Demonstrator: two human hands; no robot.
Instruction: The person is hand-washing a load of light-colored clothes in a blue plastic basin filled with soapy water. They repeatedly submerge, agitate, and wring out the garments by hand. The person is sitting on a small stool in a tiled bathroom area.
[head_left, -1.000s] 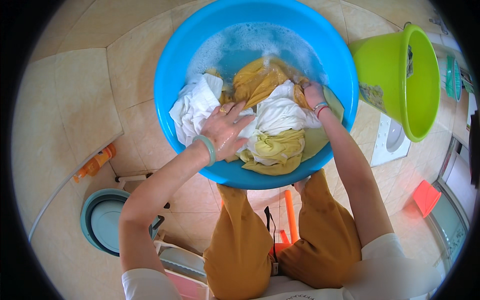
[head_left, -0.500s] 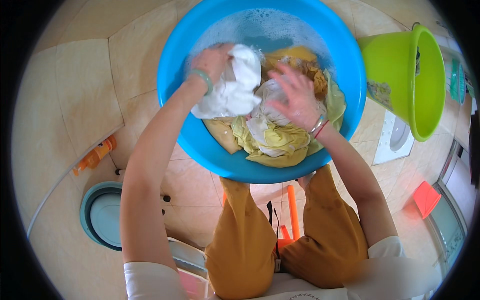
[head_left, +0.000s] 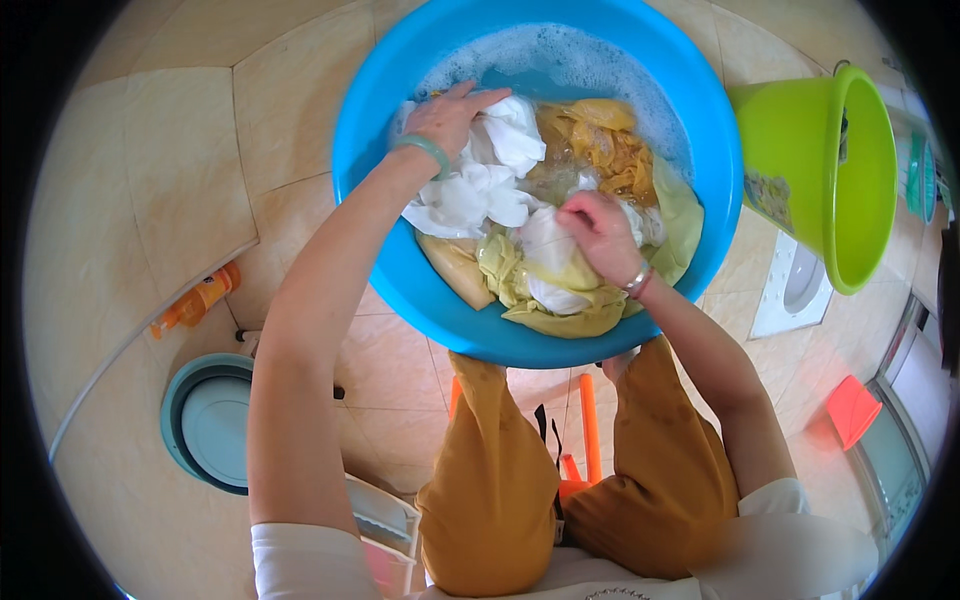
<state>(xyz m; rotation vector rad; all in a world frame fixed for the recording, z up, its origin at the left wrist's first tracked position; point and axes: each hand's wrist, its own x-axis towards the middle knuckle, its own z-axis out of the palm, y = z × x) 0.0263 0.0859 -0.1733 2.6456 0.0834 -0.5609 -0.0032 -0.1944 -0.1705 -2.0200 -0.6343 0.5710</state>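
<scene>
A large blue basin (head_left: pixel 720 165) in front of my knees holds soapy water and wet laundry. My left hand (head_left: pixel 445 125) lies with fingers stretched out on a bunched white cloth (head_left: pixel 470 197) at the basin's left side. Over the pile to the right, my right hand (head_left: pixel 605 240) is closed, its fingers bent at a pale white garment (head_left: pixel 545 245). Pale yellow fabric (head_left: pixel 565 318) sits nearest me. Behind it a mustard-yellow cloth (head_left: pixel 600 135) lies partly in the water, and a light green-yellow piece (head_left: pixel 682 215) rests against the right wall.
A lime-green bucket (head_left: pixel 785 130) stands right of the basin, close to a white squat toilet pan (head_left: pixel 795 290). On the left are an orange bottle (head_left: pixel 205 298) and a grey-teal tub (head_left: pixel 215 425). An orange stool leg (head_left: pixel 590 430) shows between my legs.
My right hand has gone from spread fingers above the pile to closed at the pale garment. My left hand's fingers have spread out over the white cloth.
</scene>
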